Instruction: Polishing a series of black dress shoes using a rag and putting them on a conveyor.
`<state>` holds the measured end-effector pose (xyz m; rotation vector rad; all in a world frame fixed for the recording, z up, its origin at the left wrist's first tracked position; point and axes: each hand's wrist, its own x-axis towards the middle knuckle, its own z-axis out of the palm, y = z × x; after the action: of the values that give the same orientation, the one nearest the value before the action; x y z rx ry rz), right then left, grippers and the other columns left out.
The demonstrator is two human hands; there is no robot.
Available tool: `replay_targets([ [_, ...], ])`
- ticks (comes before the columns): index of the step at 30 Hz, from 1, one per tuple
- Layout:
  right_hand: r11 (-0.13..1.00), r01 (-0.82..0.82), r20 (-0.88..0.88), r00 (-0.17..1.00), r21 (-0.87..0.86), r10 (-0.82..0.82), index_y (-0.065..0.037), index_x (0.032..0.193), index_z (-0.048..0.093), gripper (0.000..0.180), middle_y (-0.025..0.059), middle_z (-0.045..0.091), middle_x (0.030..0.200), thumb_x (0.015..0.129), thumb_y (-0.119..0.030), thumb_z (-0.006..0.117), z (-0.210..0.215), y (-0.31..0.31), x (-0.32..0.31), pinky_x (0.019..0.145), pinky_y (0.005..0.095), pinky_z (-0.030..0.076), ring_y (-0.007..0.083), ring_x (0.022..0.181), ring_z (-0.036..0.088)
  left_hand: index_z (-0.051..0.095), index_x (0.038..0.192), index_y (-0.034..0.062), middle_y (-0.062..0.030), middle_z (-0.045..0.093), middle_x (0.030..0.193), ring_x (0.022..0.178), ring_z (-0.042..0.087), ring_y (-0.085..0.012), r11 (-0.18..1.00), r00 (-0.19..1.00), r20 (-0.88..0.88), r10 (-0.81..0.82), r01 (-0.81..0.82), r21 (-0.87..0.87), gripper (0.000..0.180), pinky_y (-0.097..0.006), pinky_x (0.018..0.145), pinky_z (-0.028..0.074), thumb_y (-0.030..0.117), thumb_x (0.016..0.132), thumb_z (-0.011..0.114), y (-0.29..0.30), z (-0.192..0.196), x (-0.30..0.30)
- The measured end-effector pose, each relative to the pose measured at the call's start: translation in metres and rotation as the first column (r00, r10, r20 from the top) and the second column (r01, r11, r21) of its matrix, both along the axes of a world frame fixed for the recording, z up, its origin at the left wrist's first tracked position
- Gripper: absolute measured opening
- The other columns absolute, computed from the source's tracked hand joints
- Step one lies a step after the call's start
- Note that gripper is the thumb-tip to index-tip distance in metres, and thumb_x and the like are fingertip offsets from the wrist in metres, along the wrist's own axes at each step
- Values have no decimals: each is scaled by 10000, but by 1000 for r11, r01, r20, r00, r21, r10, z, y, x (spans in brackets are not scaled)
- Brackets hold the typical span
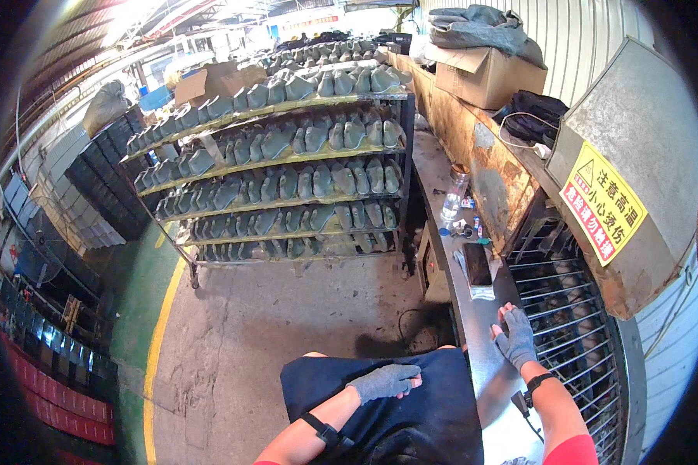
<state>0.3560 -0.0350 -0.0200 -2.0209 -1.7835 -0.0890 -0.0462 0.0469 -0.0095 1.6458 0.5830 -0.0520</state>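
- Left hand (385, 381), gloved, lies flat and empty on the dark apron (411, 418).
- Right hand (515, 338), gloved, fingers spread, rests empty on the metal ledge (481, 356).
- Phone (478, 264) lies just beyond its fingertips, long axis pointing away.

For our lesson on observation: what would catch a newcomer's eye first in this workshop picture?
First, the tall wheeled rack packed with grey shoe lasts, standing ahead on the concrete floor. Next, the yellow warning sign on the metal machine hood at right. Below, the gloved right hand rests on the steel bench; the left hand lies on the dark apron.
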Motion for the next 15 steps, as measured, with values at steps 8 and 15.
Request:
replay_targets([
  [8, 1000, 4, 30, 1000, -4, -4, -24, 1456, 611, 638, 240, 569, 1541, 926, -353, 742, -3, 0, 1, 1254, 489, 370, 413, 1458, 507, 632, 1087, 80, -35, 636, 832, 706, 605, -128, 1000, 1000, 21, -2, 2, 11, 267, -315, 697, 539, 334, 1115, 556, 0, -4, -1],
  [15, 1000, -6, 19, 1000, -1, 6, -20, 1455, 612, 639, 234, 571, 1541, 923, -347, 746, -3, 1, 0, 1254, 485, 371, 411, 1459, 507, 636, 1091, 77, -37, 638, 839, 715, 613, -130, 1000, 1000, 7, 2, -2, 9, 261, -315, 700, 550, 323, 1115, 554, 1, -5, -1],
])
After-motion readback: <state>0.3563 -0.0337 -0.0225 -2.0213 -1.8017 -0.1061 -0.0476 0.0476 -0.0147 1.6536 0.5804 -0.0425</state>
